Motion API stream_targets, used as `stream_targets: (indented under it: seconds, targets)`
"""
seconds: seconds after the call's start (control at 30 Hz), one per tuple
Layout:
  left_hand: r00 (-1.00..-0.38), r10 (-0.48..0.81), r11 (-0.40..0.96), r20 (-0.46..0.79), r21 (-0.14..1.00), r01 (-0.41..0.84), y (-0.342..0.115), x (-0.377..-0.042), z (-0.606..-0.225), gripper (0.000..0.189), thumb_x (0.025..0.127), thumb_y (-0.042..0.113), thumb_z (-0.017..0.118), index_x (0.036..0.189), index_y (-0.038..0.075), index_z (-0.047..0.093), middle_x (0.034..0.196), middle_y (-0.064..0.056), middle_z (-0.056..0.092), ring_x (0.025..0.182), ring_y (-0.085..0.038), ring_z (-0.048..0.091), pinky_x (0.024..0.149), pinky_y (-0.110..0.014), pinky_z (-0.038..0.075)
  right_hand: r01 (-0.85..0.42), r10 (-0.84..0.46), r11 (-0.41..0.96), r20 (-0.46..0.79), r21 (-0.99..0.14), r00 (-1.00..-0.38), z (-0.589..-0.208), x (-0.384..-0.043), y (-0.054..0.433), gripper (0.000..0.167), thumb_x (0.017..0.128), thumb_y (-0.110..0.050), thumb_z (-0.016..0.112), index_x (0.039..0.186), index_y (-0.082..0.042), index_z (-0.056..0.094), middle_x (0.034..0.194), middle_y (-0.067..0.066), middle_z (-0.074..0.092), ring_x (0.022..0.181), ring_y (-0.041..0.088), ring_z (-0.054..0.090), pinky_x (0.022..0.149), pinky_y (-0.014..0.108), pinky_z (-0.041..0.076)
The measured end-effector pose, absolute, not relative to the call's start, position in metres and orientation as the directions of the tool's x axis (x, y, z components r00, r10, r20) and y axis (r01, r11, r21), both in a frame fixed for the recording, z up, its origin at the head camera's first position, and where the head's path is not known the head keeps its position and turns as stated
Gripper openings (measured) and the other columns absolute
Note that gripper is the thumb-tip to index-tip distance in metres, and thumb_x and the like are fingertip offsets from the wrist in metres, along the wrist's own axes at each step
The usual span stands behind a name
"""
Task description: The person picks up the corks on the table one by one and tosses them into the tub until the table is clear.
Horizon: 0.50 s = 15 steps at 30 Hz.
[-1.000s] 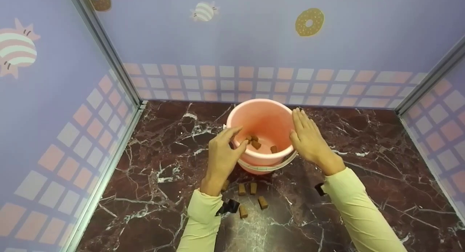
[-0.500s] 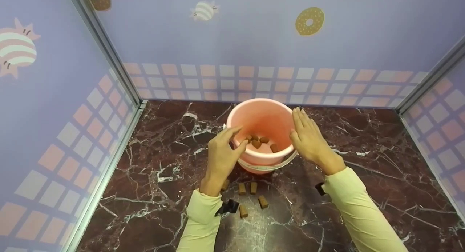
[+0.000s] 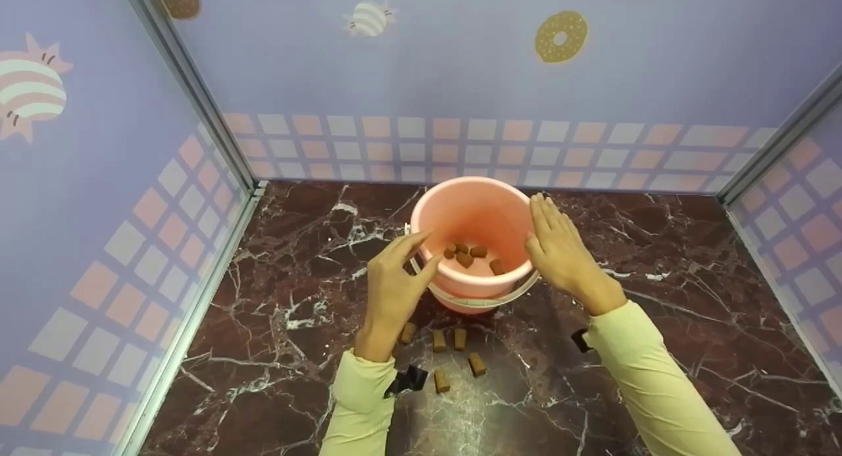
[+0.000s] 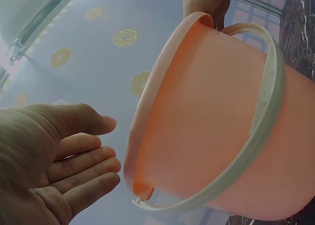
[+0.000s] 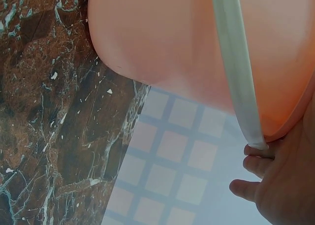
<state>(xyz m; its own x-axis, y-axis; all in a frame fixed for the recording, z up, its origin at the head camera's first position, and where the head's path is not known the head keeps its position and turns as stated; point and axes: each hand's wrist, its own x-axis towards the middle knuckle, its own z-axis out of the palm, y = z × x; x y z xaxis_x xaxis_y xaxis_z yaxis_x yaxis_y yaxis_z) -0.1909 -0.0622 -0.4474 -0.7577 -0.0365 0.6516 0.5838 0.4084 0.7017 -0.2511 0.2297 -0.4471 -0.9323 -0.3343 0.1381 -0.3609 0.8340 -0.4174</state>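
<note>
A pink bucket [image 3: 475,298] with a pale handle [image 4: 266,114] stands upright on the dark marbled surface. Several small brown cork-like pieces [image 3: 464,260] lie on its bottom. My left hand [image 3: 395,288] is beside the bucket's left rim with nothing in it. In the left wrist view the left hand [image 4: 64,161] has its fingers extended, a little apart from the rim. My right hand [image 3: 566,255] rests with straight fingers against the right side of the rim; in the right wrist view that hand [image 5: 288,171] touches the bucket near the handle's end.
In front of the bucket, several more brown pieces [image 3: 477,364] lie on the marbled surface [image 3: 296,377]. A lilac back wall [image 3: 460,81] with printed sweets rises right behind the bucket. Side walls stand at left and right.
One more brown piece came to lie in the bucket between the first and second frames. My left hand then shifted slightly left, away from the bucket's inside. The right hand stayed put.
</note>
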Motion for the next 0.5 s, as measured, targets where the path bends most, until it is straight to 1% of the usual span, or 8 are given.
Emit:
stream_targets:
  seconds: [0.17, 0.27, 0.5]
  targets:
    - [-0.766, -0.054, 0.401, 0.641, 0.716, 0.571, -0.066, -0.187, -0.449, 0.038, 0.082, -0.009, 0.085, 0.119, -0.007, 0.075, 0.115, -0.02, 0.075, 0.107, -0.031, 0.075, 0.096, -0.026, 0.059, -0.355, -0.331, 0.837, 0.132, -0.416, -0.934, -0.448, -0.252, 0.23, 0.067, 0.11, -0.02, 0.034, 0.166, 0.008, 0.009, 0.174, 0.026, 0.008, 0.161, 0.041, 0.003, 0.13, 0.056, 0.001]
    - [-0.768, -0.059, 0.403, 0.637, 0.72, 0.566, -0.069, -0.184, -0.452, 0.038, 0.082, -0.007, 0.086, 0.119, -0.007, 0.075, 0.116, -0.019, 0.075, 0.108, -0.031, 0.075, 0.096, -0.028, 0.059, -0.356, -0.33, 0.836, 0.134, -0.417, -0.934, -0.448, -0.252, 0.23, 0.067, 0.11, -0.02, 0.034, 0.165, 0.009, 0.009, 0.174, 0.026, 0.008, 0.161, 0.042, 0.003, 0.13, 0.056, 0.001]
    - [-0.764, -0.075, 0.424, 0.641, 0.714, 0.557, -0.075, -0.18, -0.458, 0.039, 0.08, -0.006, 0.088, 0.117, -0.007, 0.076, 0.115, -0.019, 0.076, 0.105, -0.031, 0.075, 0.094, -0.03, 0.061, -0.362, -0.335, 0.835, 0.139, -0.414, -0.932, -0.448, -0.252, 0.23, 0.067, 0.11, -0.022, 0.033, 0.165, 0.009, 0.01, 0.174, 0.026, 0.008, 0.161, 0.042, 0.004, 0.13, 0.057, 0.002]
